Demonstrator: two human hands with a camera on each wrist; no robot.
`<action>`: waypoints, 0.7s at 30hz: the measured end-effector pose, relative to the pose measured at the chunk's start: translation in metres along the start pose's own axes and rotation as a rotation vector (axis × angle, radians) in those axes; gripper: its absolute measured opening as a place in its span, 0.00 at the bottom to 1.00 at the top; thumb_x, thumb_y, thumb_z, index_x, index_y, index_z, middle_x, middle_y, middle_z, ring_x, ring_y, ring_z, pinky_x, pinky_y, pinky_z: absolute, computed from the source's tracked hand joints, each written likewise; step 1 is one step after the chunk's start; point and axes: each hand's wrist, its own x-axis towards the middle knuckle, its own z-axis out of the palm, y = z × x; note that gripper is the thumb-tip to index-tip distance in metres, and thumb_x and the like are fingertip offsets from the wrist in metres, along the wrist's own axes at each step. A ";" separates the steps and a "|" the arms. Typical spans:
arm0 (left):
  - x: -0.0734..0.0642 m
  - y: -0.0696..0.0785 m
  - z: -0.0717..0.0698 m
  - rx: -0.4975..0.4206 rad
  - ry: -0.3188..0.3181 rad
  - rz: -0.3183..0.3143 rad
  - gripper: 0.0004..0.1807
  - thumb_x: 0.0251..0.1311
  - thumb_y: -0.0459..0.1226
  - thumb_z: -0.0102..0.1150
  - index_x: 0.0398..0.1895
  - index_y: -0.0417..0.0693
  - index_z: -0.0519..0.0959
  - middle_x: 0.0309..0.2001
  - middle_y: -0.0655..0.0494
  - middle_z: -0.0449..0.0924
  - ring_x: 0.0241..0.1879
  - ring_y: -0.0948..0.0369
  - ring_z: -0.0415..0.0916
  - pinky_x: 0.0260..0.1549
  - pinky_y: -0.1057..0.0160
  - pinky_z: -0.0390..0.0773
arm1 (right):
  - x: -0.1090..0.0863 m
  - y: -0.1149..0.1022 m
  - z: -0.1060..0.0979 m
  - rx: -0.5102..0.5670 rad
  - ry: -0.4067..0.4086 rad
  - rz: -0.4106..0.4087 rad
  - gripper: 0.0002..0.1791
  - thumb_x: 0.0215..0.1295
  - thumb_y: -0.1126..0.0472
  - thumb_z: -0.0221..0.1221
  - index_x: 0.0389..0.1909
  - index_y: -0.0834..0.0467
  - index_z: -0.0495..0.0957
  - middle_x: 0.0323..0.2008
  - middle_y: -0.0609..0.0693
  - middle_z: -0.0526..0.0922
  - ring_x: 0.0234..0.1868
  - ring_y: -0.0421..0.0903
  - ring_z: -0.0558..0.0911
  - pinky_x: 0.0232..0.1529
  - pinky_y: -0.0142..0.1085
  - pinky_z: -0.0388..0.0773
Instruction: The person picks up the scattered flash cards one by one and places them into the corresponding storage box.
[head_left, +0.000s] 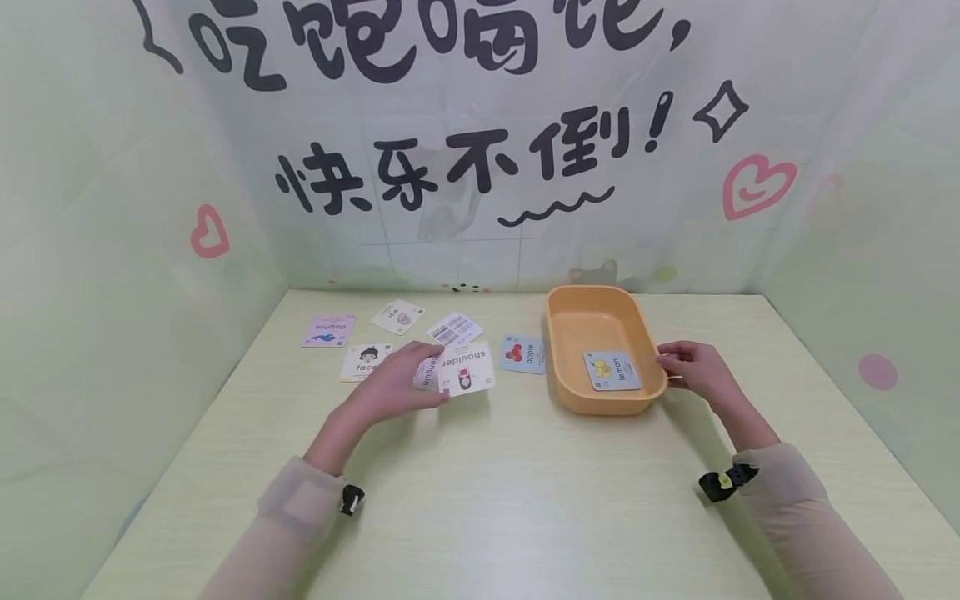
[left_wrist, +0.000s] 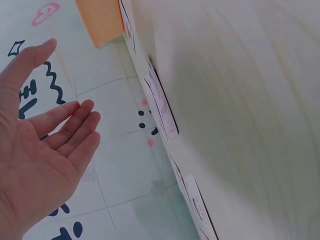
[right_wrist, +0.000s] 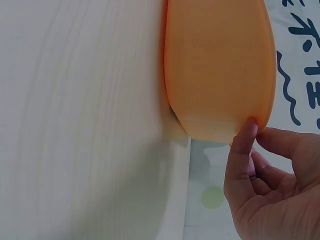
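Note:
My left hand is over the left group of cards, its thumb and fingers spread by the "shoulder" card. In the left wrist view this hand shows an empty palm with relaxed fingers. Partly under the shoulder card and the hand lies a purplish "penguin" card. My right hand pinches the rim of an orange plastic tray between thumb and fingers, as the right wrist view confirms at the tray's corner. Inside the tray lies a "lemon" card.
Left of the tray is an "apple" card. Further left lie a "face" card, an "ear" card, a "dolphin" card and a barcode-patterned card. A printed curtain hangs behind the pale table.

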 end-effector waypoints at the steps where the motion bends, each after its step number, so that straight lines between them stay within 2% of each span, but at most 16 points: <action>1: 0.002 0.002 0.001 -0.001 0.004 0.002 0.44 0.53 0.50 0.71 0.72 0.45 0.66 0.71 0.43 0.67 0.70 0.44 0.66 0.68 0.41 0.69 | 0.000 0.000 0.000 0.001 0.001 -0.002 0.25 0.75 0.61 0.53 0.62 0.76 0.68 0.45 0.59 0.83 0.34 0.29 0.80 0.39 0.28 0.86; 9: 0.016 0.021 0.007 -0.046 0.013 0.003 0.43 0.54 0.54 0.69 0.72 0.51 0.67 0.75 0.45 0.62 0.75 0.45 0.57 0.71 0.39 0.64 | 0.000 0.001 -0.001 -0.004 -0.001 0.001 0.25 0.75 0.60 0.53 0.62 0.76 0.68 0.46 0.60 0.82 0.35 0.29 0.80 0.39 0.28 0.86; 17: 0.030 0.042 0.011 -0.012 0.041 0.092 0.42 0.54 0.54 0.69 0.70 0.47 0.69 0.71 0.48 0.69 0.73 0.47 0.63 0.71 0.43 0.66 | 0.000 0.000 0.000 -0.006 0.001 0.008 0.25 0.75 0.60 0.52 0.63 0.75 0.67 0.48 0.62 0.81 0.34 0.29 0.80 0.40 0.29 0.86; 21: 0.038 0.051 0.014 0.001 0.043 0.107 0.42 0.54 0.55 0.69 0.70 0.48 0.70 0.70 0.49 0.70 0.72 0.49 0.65 0.72 0.45 0.66 | 0.000 0.000 0.000 -0.004 0.002 0.008 0.25 0.75 0.60 0.52 0.63 0.75 0.67 0.48 0.63 0.81 0.34 0.29 0.80 0.40 0.29 0.86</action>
